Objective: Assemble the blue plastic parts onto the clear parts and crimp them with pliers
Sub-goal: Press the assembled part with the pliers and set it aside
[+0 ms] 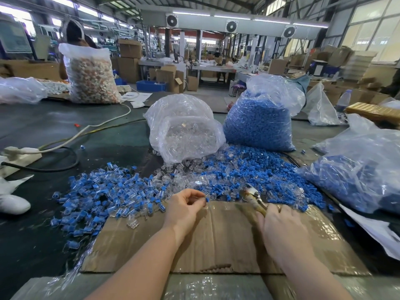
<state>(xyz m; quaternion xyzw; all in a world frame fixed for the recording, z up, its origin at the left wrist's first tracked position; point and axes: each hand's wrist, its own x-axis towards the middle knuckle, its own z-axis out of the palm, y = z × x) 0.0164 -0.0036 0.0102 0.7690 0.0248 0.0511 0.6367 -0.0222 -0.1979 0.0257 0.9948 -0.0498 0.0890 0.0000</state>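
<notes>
The left hand (186, 204) is pinching a small blue part (207, 199) at its fingertips, fingers curled, over the flattened cardboard (216, 239). The right hand (281, 226) is gripping the pliers (254, 197), jaws pointing toward the loose blue and clear parts (249, 169). Beyond are sitting the bag of clear parts (184, 128) and the bag of blue parts (259, 122).
</notes>
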